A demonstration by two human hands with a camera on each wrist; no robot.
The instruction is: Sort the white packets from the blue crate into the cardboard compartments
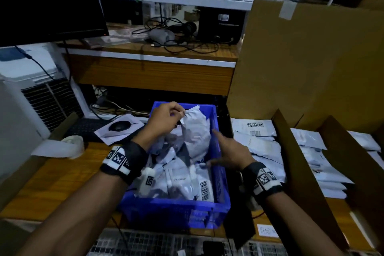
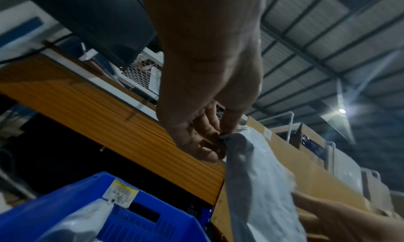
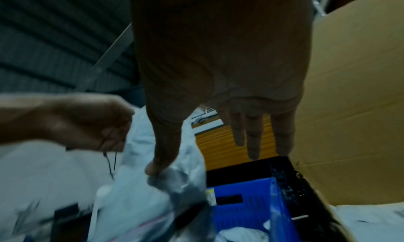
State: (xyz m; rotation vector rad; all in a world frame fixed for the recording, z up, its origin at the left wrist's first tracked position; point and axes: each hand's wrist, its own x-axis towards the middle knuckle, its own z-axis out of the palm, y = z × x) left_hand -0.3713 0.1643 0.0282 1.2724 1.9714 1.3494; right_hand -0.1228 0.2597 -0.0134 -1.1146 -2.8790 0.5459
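A blue crate [image 1: 218,191] holding several white packets [image 1: 182,181] stands at the table's front. My left hand [image 1: 166,117] pinches the top corner of one white packet [image 1: 196,131] and holds it upright over the far end of the crate. The pinch also shows in the left wrist view, with the left hand [image 2: 210,138] and the packet [image 2: 258,180] hanging below it. My right hand [image 1: 228,151] hovers open at the crate's right wall, fingers straight. In the right wrist view the thumb of the right hand [image 3: 220,142] lies by the packet [image 3: 140,185].
Cardboard compartments [image 1: 291,151] stand to the right, holding stacked white packets [image 1: 261,145] with barcodes. A tall cardboard wall [image 1: 311,58] rises behind them. A mouse [image 1: 120,125], a tape roll [image 1: 72,144], a monitor [image 1: 47,0] and cables lie left and behind.
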